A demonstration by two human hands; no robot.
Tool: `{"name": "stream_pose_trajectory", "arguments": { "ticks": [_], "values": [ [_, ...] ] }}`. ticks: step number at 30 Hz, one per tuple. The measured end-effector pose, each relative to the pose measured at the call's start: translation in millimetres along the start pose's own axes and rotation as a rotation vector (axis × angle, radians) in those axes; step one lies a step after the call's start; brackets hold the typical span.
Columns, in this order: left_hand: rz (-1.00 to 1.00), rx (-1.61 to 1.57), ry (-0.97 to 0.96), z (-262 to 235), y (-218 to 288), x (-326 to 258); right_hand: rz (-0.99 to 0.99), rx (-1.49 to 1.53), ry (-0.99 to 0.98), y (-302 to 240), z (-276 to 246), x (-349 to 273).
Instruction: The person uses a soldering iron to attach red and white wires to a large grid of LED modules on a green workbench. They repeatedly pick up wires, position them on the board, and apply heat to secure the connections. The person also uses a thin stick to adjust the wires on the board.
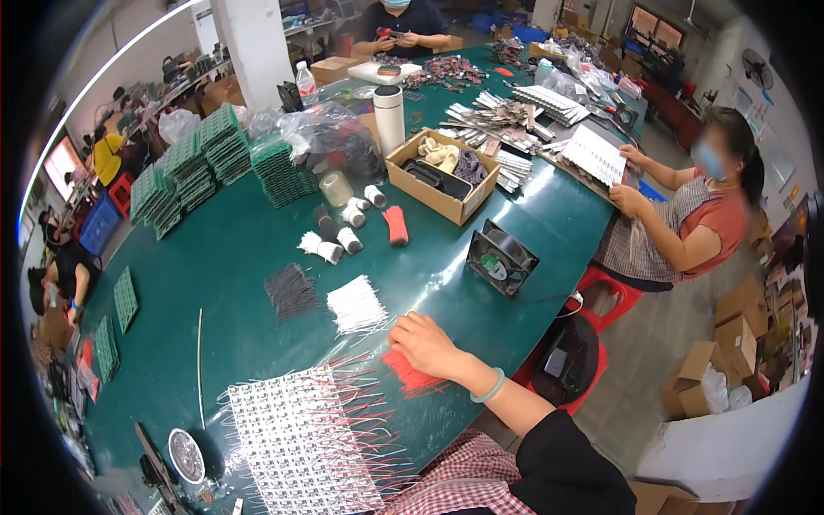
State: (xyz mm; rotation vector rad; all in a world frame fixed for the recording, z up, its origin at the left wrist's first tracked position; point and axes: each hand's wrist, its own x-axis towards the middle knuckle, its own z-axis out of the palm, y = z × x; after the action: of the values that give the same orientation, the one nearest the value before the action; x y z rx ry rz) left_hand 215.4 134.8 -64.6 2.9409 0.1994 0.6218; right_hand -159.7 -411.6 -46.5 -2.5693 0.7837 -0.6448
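1. Wires, red and white, stuck out in a dense fringe from the right part of the white panel (292, 429), which lay on the green worktop (215, 257) against the near edge, its lowest part cut off from view.
2. Those right-hand columns looked wired; the left and middle columns showed no red strands, only some pale ends along the left side, so I judged much of the panel unfinished. Solder joints were too small to check.
3. Right hand (425, 343) rested with fingers curled over the red wire pile (414, 376), between the panel's fringe and the worktop's near right-hand edge; whether it pinched a strand, I could not tell. Left hand was out of view, its state unknown.
4. Supply seemed ample: a white wire pile (356, 305) and a dark wire pile (292, 292) lay beyond the panel, with a red bundle (396, 226) farther in.
5. Bare surface lay left of the panel, crossed by one thin pale rod (201, 365), toward the worktop's left edge, where green boards (126, 299) stood.
6. Room was tighter on the right: the forearm crossed the near right-hand edge, and a black fan (502, 260) stood farther along that edge.
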Motion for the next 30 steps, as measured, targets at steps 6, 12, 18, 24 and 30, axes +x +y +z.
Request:
{"name": "stream_pose_trajectory", "arguments": {
  "ticks": [6, 12, 18, 24, 30],
  "values": [
    [0.003, -0.021, 0.044, -5, 20, -7, 0.036, 0.077, 0.005, 4, -1, -2],
    [0.081, 0.025, 0.110, 18, -5, 3, 0.023, 0.120, 0.013, 6, 7, -3],
    [0.112, -0.023, 0.194, 23, 0, 0, 0.012, 0.124, 0.012, 8, 7, -5],
    [0.042, 0.153, 0.127, 54, -27, 18, 0.010, 0.192, 0.007, 10, 5, -3],
    [0.500, 0.519, 0.229, 91, -74, 33, 0.035, 0.329, 0.003, 17, -1, -2]
  ]
}}
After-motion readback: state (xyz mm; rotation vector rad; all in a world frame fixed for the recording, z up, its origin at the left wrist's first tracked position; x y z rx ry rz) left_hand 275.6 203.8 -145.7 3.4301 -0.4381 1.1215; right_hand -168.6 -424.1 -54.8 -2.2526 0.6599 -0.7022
